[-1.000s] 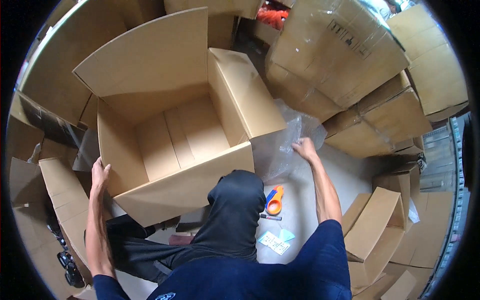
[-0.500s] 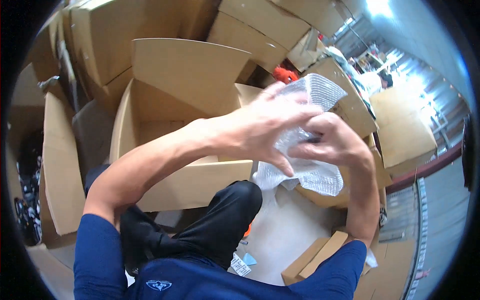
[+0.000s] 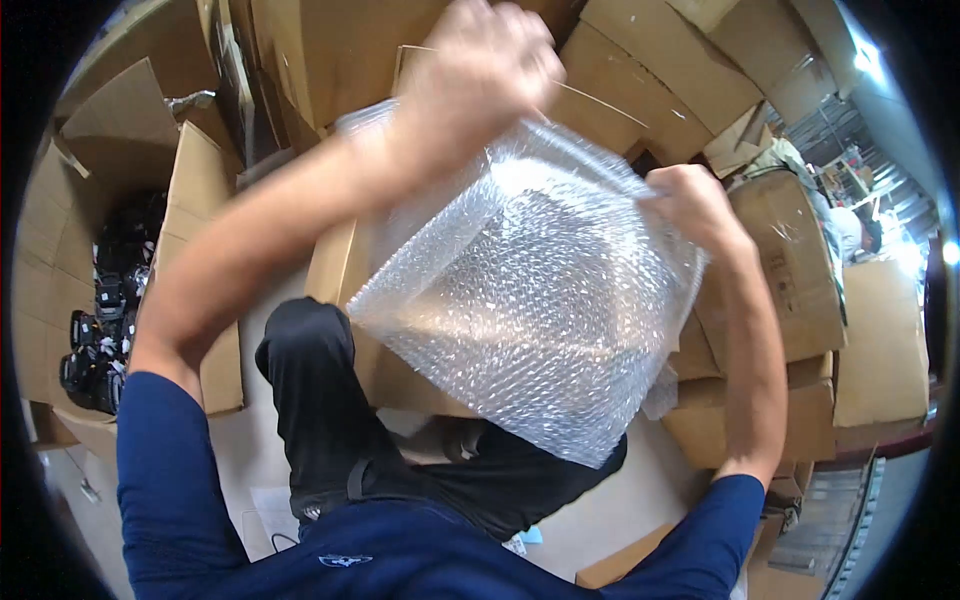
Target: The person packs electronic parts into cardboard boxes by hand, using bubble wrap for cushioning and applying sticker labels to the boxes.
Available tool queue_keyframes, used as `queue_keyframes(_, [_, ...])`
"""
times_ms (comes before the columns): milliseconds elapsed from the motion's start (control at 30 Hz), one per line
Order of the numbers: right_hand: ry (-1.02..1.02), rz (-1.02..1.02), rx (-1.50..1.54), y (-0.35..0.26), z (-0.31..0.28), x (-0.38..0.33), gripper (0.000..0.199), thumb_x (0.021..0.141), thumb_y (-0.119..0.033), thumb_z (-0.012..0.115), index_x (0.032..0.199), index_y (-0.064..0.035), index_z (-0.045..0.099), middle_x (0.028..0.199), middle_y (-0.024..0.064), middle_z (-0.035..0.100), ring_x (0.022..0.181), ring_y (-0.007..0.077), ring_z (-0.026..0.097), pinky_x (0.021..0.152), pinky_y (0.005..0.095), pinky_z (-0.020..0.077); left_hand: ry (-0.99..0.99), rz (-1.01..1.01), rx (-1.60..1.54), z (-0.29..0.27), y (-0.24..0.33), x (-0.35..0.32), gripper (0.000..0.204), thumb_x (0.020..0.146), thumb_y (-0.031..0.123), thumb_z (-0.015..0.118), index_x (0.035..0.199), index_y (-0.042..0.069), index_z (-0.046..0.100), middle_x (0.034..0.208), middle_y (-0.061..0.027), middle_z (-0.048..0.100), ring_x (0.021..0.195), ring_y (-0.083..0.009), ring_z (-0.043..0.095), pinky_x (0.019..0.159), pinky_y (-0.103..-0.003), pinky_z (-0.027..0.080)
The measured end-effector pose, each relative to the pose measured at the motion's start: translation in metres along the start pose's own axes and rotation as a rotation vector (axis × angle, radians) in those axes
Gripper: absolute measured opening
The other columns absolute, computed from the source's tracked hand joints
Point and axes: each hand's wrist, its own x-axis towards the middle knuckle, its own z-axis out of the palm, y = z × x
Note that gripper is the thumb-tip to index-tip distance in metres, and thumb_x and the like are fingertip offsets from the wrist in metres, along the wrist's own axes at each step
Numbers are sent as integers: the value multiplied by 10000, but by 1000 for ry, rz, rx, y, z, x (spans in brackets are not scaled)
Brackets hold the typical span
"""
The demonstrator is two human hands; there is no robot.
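Note:
A sheet of clear bubble wrap (image 3: 530, 300) hangs spread out in front of me, over my knees and the cardboard box (image 3: 405, 375) behind it. My left hand (image 3: 485, 75), blurred by motion, is closed at the upper edge of the wrap, higher than the other hand. With fingers curled tight, my right hand (image 3: 695, 205) grips the sheet's upper right edge. Most of the box lies hidden behind the wrap and shows only partly through it.
An open carton (image 3: 190, 250) at the left holds several black devices (image 3: 105, 300). Large cardboard boxes (image 3: 665, 65) are stacked at the back, and more cartons (image 3: 780, 260) stand on the right. A person (image 3: 855, 230) is far off at the right. Near my right elbow lies a cardboard piece (image 3: 630, 555).
The bunched bubble wrap has been opened out into a wide sheet. My left hand has moved up and left, my right hand slightly up and right. The view has shifted too.

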Motion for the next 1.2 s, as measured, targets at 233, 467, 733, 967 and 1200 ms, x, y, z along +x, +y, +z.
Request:
queue_keyframes(233, [-90, -211, -220, 45, 263, 104, 131, 780, -242, 725, 737, -123, 760, 732, 109, 727, 746, 306, 732, 687, 415, 588, -1056, -86, -507, 155, 133, -207, 1055, 840, 763, 559, 1532, 0, 326, 1568, -331, 286, 1467, -513, 250, 1143, -706, 205])
queue_keyframes(467, [-315, -335, -196, 120, 468, 112, 180, 832, -256, 680, 889, -96, 742, 903, 124, 732, 845, 314, 725, 740, 443, 561, -1705, -192, -699, 246, 242, -274, 1058, 868, 762, 537, 1567, 13, 273, 1619, -290, 221, 1503, -476, 199, 1154, -690, 220])
queue_keyframes(733, [-466, 86, 351, -10, 524, 132, 277, 916, -182, 575, 1104, -17, 696, 1188, 191, 659, 1202, 351, 577, 981, 489, 477, -1644, -802, -750, 270, 238, -421, 804, 940, 532, 591, 1570, 105, 332, 1656, -213, 193, 1525, -435, 162, 1209, -600, 204])
queue_keyframes(967, [-494, -31, -23, 0, 612, 29, 482, 892, -212, 633, 1332, -21, 577, 1355, 227, 579, 1244, 390, 573, 1002, 471, 516, -1697, -525, -274, 276, 220, -516, 756, 905, 330, 662, 1557, 134, 333, 1655, -218, 170, 1526, -417, 181, 1178, -602, 274])
queue_keyframes(1200, [-667, 365, -14, 55, 613, 38, 1183, 685, -543, 867, 1571, -48, 258, 1608, 250, 265, 1469, 404, 318, 1172, 515, 346, -1948, -450, -592, 244, 282, -375, 1120, 814, 298, 782, 1633, 166, 30, 1673, -252, 15, 1511, -497, 151, 1192, -642, 223])
